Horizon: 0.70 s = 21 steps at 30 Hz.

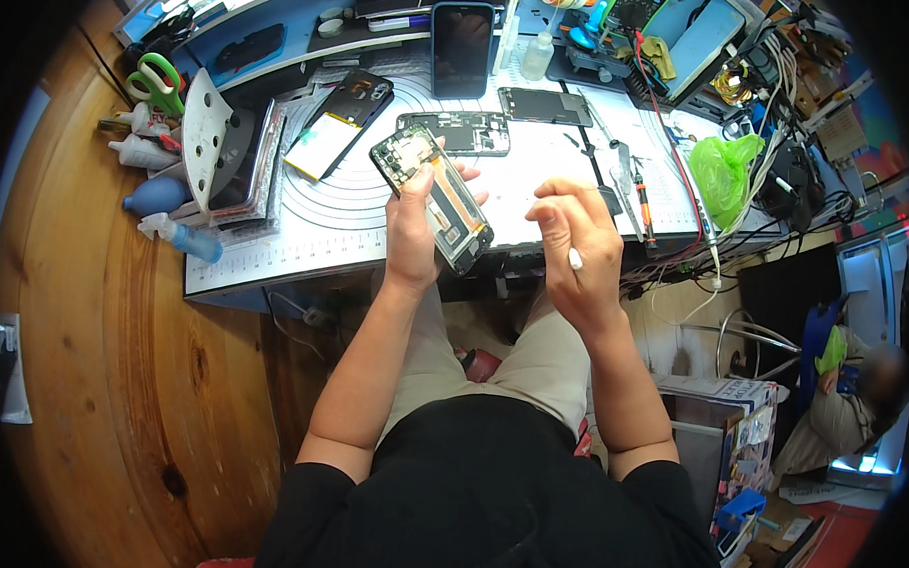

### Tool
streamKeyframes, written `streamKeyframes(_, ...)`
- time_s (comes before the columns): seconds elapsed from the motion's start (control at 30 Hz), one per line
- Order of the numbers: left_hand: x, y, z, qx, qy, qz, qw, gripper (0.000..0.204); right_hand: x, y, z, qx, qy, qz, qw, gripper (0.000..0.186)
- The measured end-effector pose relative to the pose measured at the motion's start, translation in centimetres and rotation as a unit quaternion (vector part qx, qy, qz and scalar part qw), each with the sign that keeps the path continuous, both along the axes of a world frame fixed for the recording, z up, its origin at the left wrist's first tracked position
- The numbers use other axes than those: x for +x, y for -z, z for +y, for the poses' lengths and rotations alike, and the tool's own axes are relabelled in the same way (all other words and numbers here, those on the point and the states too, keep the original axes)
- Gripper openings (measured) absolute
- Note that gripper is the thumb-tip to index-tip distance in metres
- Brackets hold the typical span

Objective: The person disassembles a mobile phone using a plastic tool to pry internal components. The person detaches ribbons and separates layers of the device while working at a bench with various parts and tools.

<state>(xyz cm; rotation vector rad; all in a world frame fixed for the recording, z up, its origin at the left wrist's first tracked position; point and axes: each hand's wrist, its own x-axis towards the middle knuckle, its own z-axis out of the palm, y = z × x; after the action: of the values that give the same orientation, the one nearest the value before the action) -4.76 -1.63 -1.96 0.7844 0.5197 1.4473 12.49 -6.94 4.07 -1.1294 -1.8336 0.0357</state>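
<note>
My left hand (411,232) grips an opened phone assembly (448,219), tilted, with its thumb along one side and bare inner parts facing up. My right hand (581,253), to the right of it, is closed round a slim white tool (575,258) whose white end sticks out below the fingers; its other end is hard to make out. Behind the held assembly lie another opened phone body (473,134), a dark phone part (544,107) and a phone frame with a pale panel (324,144). A dark phone (461,51) stands upright at the back of the mat (235,266).
Scissors (156,85), a blue blower (155,196) and a spray bottle (191,238) are at the left. A screwdriver (644,216), green plastic bag (723,183) and cables are at the right, with a microscope-like stand (593,58) behind. Another person (835,417) is at far right.
</note>
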Motion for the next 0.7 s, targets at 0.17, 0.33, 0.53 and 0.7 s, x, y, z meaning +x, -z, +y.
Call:
streamKeyframes(0.17,-0.2,-0.2,-0.1,-0.004,-0.001,-0.005,1.000,0.056,-2.0,2.6,1.3,-0.063,-0.003,-0.009,0.998,0.013)
streamKeyframes(0.33,-0.7,-0.6,-0.1,-0.009,0.027,0.019,0.999,0.065,-2.4,4.1,1.7,-0.100,0.013,0.046,0.994,0.014)
streamKeyframes(0.53,-1.1,-0.2,-0.3,0.003,0.067,0.076,0.995,0.051,-0.9,1.7,0.6,-0.184,-0.007,0.173,0.968,0.011)
streamKeyframes(0.7,-1.1,-1.5,-0.7,-0.004,0.117,0.075,0.990,0.049,1.2,-0.1,-0.1,-0.434,-0.087,0.415,0.794,0.014)
